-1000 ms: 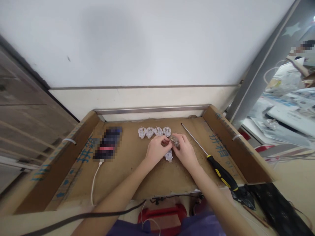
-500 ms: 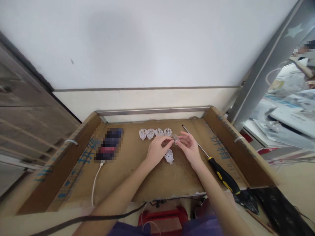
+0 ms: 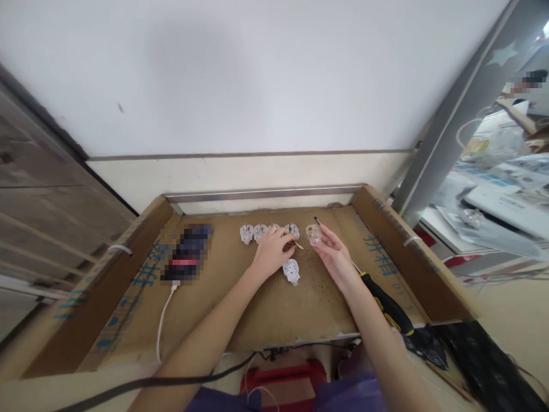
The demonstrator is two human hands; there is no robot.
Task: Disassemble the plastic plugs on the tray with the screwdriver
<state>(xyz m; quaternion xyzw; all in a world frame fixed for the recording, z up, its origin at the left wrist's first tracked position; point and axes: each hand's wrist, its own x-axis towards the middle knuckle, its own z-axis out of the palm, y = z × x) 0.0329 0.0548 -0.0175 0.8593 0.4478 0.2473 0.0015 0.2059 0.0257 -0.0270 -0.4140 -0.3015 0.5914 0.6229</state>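
Observation:
My left hand rests on the cardboard tray, its fingers pinched on a small brass pin. It partly covers a row of clear plastic plug parts along the back. My right hand holds a clear plug part at its fingertips, just right of that row. Another clear plug part lies flat on the cardboard between my two hands.
A long screwdriver with a black and yellow handle lies diagonally on the right, under my right forearm. A phone on a white cable lies at the left. Cardboard side walls bound the tray. Cluttered tables stand at the right.
My hands have come apart. The right hand carried the clear plug part back and to the right. The left hand stayed near the row, with the brass pin now showing at its fingertips.

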